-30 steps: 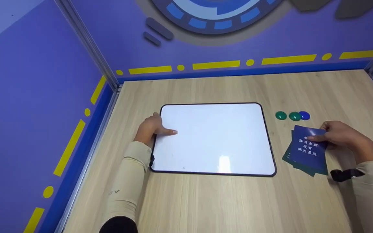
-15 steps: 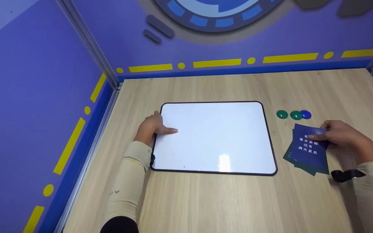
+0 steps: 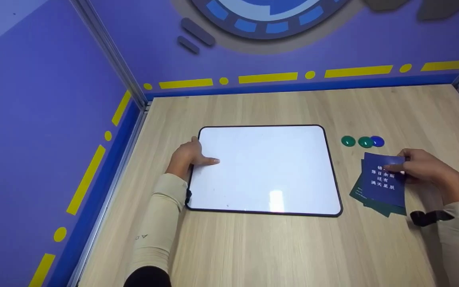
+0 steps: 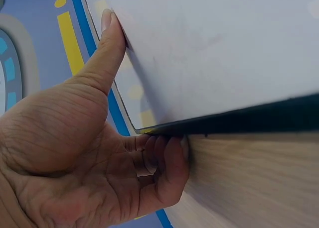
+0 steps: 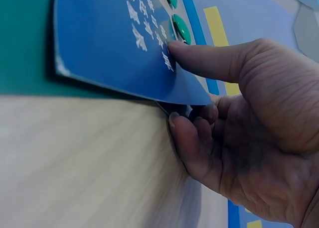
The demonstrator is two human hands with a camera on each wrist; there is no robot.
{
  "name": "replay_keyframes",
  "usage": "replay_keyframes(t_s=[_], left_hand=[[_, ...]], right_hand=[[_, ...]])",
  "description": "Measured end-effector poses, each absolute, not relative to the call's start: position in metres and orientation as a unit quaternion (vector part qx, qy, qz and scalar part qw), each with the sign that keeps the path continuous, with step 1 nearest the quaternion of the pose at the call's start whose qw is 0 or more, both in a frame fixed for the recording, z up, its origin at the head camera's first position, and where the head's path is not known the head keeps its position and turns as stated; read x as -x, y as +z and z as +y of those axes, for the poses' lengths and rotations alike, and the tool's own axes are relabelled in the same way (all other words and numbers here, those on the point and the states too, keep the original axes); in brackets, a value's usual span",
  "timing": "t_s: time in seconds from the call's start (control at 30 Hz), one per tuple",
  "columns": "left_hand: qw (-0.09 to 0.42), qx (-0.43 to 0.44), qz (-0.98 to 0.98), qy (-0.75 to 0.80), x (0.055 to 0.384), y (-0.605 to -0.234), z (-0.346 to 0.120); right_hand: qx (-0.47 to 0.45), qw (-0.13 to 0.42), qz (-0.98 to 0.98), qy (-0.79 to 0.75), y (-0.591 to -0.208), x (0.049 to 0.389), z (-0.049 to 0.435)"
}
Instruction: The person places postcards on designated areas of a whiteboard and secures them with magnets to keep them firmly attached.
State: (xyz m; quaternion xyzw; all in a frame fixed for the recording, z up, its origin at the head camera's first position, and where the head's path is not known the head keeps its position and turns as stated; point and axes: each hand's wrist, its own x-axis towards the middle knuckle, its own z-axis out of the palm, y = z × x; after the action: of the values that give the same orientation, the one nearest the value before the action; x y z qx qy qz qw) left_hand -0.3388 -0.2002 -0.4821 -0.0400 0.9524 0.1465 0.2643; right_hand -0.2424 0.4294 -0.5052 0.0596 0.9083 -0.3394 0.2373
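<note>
A whiteboard [image 3: 265, 171] with a black rim lies on the wooden table. My left hand [image 3: 187, 158] holds its left edge, the thumb [image 4: 107, 54] on the white face and the other fingers [image 4: 172, 173] curled at the rim's underside. To the board's right, my right hand [image 3: 424, 165] pinches a dark blue card [image 3: 381, 189] printed with white Chinese characters. In the right wrist view, the thumb presses the card's face [image 5: 109, 49] while curled fingers sit beneath its lifted edge. Dark green cards [image 3: 359, 193] lie partly hidden under it.
Two green round magnets [image 3: 348, 141] and a blue one [image 3: 378, 141] lie beyond the cards, the blue one against a green. Purple-blue panels [image 3: 213, 56] with yellow marks stand along the table's back and left sides.
My right hand has shifted slightly right with the blue card, which has turned a little and shows more of the green card's left side. The left hand keeps its hold on the whiteboard.
</note>
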Motion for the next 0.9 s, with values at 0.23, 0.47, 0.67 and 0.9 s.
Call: replay_keyframes(t_s=[0.23, 0.47, 0.67, 0.9], left_hand=[[0.283, 0.052, 0.945, 0.154, 0.3406, -0.4811, -0.2006], [0.282, 0.057, 0.944, 0.161, 0.3392, -0.4809, -0.2001], [0.275, 0.062, 0.944, 0.170, 0.3380, -0.4832, -0.2019], [0.273, 0.062, 0.942, 0.185, 0.3373, -0.4840, -0.2031]], right_hand=[[-0.059, 0.230, 0.906, -0.350, -0.5070, 0.2417, 0.4294], [-0.064, 0.226, 0.905, -0.355, -0.5057, 0.2404, 0.4288], [-0.062, 0.227, 0.905, -0.355, -0.5062, 0.2401, 0.4284], [-0.061, 0.222, 0.907, -0.352, -0.5075, 0.2395, 0.4295]])
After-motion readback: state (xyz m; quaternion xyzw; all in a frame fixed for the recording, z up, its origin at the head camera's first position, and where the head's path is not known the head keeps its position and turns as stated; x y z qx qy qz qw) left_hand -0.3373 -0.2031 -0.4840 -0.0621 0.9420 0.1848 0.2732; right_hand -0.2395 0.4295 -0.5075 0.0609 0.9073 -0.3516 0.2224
